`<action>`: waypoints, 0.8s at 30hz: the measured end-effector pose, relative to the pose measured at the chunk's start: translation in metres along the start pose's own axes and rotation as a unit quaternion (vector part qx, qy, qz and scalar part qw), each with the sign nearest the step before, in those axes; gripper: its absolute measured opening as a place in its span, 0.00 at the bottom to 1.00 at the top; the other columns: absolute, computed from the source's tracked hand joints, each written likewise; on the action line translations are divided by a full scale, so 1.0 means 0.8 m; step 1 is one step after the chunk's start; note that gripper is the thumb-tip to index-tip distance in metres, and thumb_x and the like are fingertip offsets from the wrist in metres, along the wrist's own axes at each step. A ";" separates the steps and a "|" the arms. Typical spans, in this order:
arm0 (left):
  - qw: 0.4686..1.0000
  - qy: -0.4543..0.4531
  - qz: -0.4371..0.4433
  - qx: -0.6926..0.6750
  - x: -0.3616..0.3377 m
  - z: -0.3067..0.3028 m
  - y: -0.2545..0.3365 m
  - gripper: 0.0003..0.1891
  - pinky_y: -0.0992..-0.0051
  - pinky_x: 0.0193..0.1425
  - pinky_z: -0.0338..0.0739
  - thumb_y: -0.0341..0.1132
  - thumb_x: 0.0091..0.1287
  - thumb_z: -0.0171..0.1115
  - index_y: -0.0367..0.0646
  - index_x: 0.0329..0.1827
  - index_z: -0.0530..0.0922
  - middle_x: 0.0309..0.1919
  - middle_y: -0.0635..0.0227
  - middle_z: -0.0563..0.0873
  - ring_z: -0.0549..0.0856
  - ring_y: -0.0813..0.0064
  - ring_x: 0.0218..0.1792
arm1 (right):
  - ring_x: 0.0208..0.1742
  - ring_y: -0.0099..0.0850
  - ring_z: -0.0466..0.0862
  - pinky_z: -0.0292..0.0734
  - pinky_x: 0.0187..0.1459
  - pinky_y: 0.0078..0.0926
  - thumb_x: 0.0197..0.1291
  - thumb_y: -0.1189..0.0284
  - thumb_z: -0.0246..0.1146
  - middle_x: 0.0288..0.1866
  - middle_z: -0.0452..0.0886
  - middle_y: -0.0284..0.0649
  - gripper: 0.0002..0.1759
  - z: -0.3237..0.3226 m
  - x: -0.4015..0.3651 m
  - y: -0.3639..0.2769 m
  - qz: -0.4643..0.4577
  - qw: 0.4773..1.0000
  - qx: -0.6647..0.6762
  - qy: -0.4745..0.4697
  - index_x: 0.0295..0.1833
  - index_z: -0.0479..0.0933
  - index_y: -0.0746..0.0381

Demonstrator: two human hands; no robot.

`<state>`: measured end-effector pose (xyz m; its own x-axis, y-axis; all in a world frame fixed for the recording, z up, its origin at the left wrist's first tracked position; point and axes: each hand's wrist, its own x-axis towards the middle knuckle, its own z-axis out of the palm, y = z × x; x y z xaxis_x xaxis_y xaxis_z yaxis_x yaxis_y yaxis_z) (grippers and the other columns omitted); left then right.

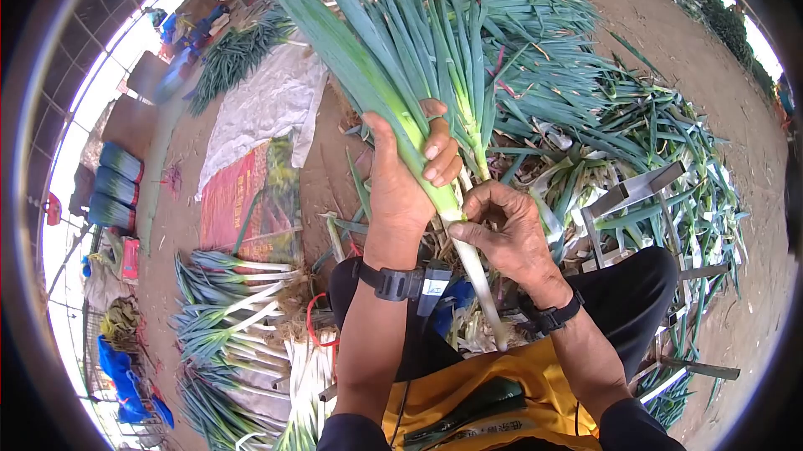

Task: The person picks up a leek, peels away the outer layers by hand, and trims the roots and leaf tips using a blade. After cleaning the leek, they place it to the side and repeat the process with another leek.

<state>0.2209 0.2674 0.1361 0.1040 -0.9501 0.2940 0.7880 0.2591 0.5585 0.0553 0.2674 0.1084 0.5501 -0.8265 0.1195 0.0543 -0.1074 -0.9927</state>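
Note:
A large green onion (478, 271) slants across the middle of the view, its leaves toward the top and its white stalk toward my lap. My left hand (410, 163) is wrapped round the lower leaves, thumb on one side and fingers on the other. Just below, my right hand (506, 229) pinches the stalk where green turns to white. Behind the held one, more green onions (468, 66) stand out with their leaves upward. Yellow cloth (493, 397) covers my lap.
Green onions in a big heap (544, 58) lie ahead. Trimmed ones (238, 300) are stacked at the left. Stripped leaves (661, 137) and a metal frame (631, 192) are at the right. A white sheet (263, 104) and a red printed sack (234, 208) cover ground at the left.

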 end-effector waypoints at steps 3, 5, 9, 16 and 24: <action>1.000 0.002 -0.011 0.015 -0.001 0.003 -0.003 0.41 0.82 0.22 0.61 0.72 0.67 0.41 0.36 0.53 0.72 0.23 0.74 0.69 0.65 0.84 0.18 | 0.30 0.22 0.75 0.73 0.35 0.22 0.49 0.80 0.72 0.27 0.78 0.33 0.09 -0.005 -0.005 -0.008 -0.034 0.999 -0.025 -0.031 0.32 0.76 0.64; 1.000 -0.006 -0.019 0.012 -0.002 0.007 -0.006 0.41 0.82 0.22 0.61 0.72 0.68 0.40 0.36 0.53 0.72 0.22 0.74 0.70 0.65 0.84 0.17 | 0.29 0.24 0.76 0.73 0.35 0.23 0.49 0.81 0.72 0.26 0.77 0.34 0.09 -0.012 -0.009 -0.017 -0.071 0.994 -0.067 -0.041 0.32 0.76 0.64; 0.999 0.022 -0.041 0.006 -0.002 0.018 -0.010 0.40 0.82 0.22 0.62 0.71 0.68 0.38 0.36 0.50 0.73 0.22 0.74 0.70 0.65 0.84 0.17 | 0.30 0.34 0.80 0.76 0.35 0.29 0.49 0.82 0.69 0.27 0.77 0.39 0.08 -0.026 -0.029 -0.039 -0.193 0.963 -0.175 -0.064 0.32 0.76 0.64; 0.993 0.115 -0.018 -0.007 0.000 -0.007 0.008 0.39 0.81 0.22 0.61 0.71 0.70 0.39 0.37 0.46 0.74 0.22 0.75 0.69 0.65 0.84 0.19 | 0.30 0.32 0.81 0.78 0.34 0.29 0.51 0.79 0.70 0.30 0.80 0.40 0.08 -0.083 -0.100 -0.060 -0.220 0.965 -0.110 -0.095 0.31 0.75 0.63; 0.985 0.142 0.053 0.080 -0.014 -0.025 0.041 0.38 0.80 0.24 0.62 0.71 0.68 0.44 0.37 0.47 0.75 0.23 0.74 0.70 0.66 0.82 0.20 | 0.56 0.32 0.76 0.71 0.57 0.25 0.69 0.72 0.58 0.62 0.73 0.44 0.22 -0.537 -0.166 -0.062 -0.190 0.753 -0.448 0.443 0.67 0.70 0.61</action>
<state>0.2575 0.2828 0.1356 0.3651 -0.9202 0.1408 0.6603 0.3626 0.6577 -0.3788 0.1451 0.1482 -0.1563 -0.6435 0.7493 -0.7340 -0.4320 -0.5241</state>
